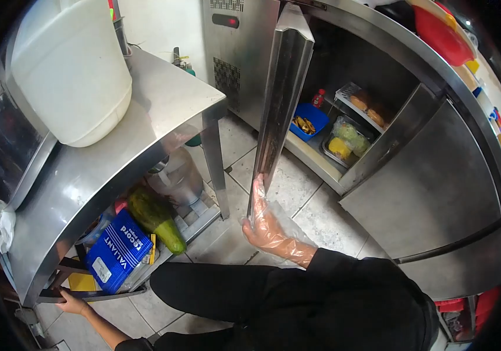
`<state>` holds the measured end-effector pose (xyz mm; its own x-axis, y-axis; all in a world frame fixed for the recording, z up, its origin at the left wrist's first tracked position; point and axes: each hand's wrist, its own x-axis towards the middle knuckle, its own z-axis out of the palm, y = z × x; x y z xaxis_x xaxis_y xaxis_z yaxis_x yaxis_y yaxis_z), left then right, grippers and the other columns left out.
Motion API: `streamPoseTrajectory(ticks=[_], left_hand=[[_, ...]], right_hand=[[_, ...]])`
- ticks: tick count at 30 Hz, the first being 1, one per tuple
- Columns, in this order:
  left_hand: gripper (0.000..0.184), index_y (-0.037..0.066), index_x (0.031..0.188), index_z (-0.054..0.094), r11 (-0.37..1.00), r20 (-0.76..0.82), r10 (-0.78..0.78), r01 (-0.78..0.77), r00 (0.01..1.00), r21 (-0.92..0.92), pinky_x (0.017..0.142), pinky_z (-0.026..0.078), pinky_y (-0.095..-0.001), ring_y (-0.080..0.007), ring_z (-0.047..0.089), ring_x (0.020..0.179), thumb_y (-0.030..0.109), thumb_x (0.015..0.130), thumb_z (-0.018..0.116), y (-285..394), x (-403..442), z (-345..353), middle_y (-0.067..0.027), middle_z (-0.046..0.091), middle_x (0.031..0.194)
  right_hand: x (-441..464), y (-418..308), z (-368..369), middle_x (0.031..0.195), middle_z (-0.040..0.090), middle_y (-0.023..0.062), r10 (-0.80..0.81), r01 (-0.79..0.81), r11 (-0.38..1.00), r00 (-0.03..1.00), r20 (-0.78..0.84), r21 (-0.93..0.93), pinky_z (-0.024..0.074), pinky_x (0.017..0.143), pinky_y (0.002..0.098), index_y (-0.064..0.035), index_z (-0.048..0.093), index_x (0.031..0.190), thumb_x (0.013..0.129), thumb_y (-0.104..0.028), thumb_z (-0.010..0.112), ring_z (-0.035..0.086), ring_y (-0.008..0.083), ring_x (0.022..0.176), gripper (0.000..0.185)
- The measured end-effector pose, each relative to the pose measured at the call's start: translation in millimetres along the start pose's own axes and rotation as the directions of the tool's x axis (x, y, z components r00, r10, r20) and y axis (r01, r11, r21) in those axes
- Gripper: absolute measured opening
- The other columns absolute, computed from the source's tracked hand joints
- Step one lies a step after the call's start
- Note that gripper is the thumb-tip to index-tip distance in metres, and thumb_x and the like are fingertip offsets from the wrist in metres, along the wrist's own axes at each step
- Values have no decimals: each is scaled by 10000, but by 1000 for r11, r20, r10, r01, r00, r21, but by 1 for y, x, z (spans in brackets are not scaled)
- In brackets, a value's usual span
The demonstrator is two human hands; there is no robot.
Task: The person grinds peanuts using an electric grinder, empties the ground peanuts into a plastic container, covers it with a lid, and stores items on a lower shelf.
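Observation:
My right hand (271, 231), in a clear plastic glove, grips the edge of an open refrigerator door (285, 76). Inside the cabinet are a blue container (310, 121) of cut pieces, a small red bottle (318, 98), a tray of brownish rounds (367, 108) and a wrapped tray of green and yellow food (347, 140). Low on the left, my bare left hand (74, 303) has its fingers on the metal frame (95, 297) of the steel table's lower shelf. A blue record book (119, 251) and a large green fruit (155, 217) lie on that shelf.
A big whitish plastic container (75, 70) stands on the steel table (163, 88), whose corner juts toward the door. A clear jug (177, 178) sits on the lower shelf. Closed steel doors (432, 193) are at right. A red bowl (443, 35) rests on the counter. Tiles (332, 219) cover the floor.

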<state>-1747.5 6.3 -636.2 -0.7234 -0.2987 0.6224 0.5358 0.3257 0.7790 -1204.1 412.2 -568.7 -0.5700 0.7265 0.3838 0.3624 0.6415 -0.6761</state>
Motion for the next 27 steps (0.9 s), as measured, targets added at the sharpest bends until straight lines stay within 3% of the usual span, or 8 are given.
streamPoseTrajectory(ticks=[4, 7, 10, 12, 19, 22, 24, 27], left_hand=[[344, -70, 1077, 591, 997, 14, 21, -20, 1000, -71, 702, 531, -312, -198, 639, 812, 191, 873, 682, 12, -3, 0, -150, 666, 973], [321, -73, 1038, 598, 998, 9, -8, 7, 1000, 55, 675, 525, -311, -189, 626, 754, 184, 867, 687, 34, -10, -1, -136, 663, 889], [312, -84, 995, 597, 999, -1, 0, 0, 1000, -35, 656, 518, -315, -180, 611, 715, 183, 861, 690, 55, -16, 1, -136, 657, 840], [319, -94, 976, 595, 999, 12, -44, 44, 999, 33, 652, 516, -320, -176, 606, 710, 189, 859, 687, 56, -16, 0, -143, 652, 831], [317, -89, 929, 596, 999, 10, -19, 18, 1000, 29, 669, 518, -328, -196, 615, 719, 209, 861, 680, 57, -14, -1, -149, 649, 832], [324, -89, 958, 591, 998, 69, -66, 66, 995, -1, 694, 520, -325, -206, 625, 740, 208, 860, 677, 54, -12, -2, -155, 655, 869], [338, -85, 1016, 582, 994, 27, -110, 110, 994, 18, 708, 515, -328, -212, 626, 762, 199, 859, 673, 56, -13, 1, -155, 654, 895], [332, -74, 1036, 569, 998, 42, -62, 61, 997, 29, 708, 509, -343, -212, 619, 771, 192, 863, 664, 54, -13, 0, -150, 648, 905]], right_hand=[[-2, 11, 4, 1494, 3, 370, -59, 59, 998, 998, -11, 15, 125, 1159, 439, 94, -65, 1448, 750, 13, 569, 58, 467, 1413, 947], [-9, 24, 15, 1489, 3, 378, -132, 131, 991, 991, -34, -39, 122, 1157, 452, 104, -22, 1448, 753, 20, 562, 45, 482, 1408, 912], [-14, 30, 17, 1477, -1, 396, -129, 128, 991, 991, -16, -42, 125, 1156, 460, 112, 19, 1445, 748, 26, 566, 48, 500, 1401, 890], [-17, 28, 13, 1449, 62, 430, -96, 101, 981, 995, 38, -168, 238, 1121, 474, 179, 97, 1402, 808, -70, 540, 204, 528, 1352, 781], [-34, 41, -5, 1447, 86, 429, -69, 79, 974, 996, 53, -211, 272, 1092, 489, 148, 85, 1424, 801, -75, 546, 240, 531, 1332, 806], [-48, 64, -10, 1459, 116, 405, -120, 113, 967, 993, -17, -230, 289, 1077, 485, 131, 80, 1436, 787, -54, 550, 282, 513, 1321, 822], [-60, 78, -23, 1475, 167, 361, -57, 48, 976, 998, -36, -212, 298, 1081, 462, 99, 88, 1451, 775, -31, 547, 311, 476, 1327, 827], [-71, 81, -59, 1514, 182, 273, 43, -42, 999, 997, -59, 14, 275, 1115, 419, 29, 125, 1473, 772, 63, 486, 257, 382, 1389, 790]])
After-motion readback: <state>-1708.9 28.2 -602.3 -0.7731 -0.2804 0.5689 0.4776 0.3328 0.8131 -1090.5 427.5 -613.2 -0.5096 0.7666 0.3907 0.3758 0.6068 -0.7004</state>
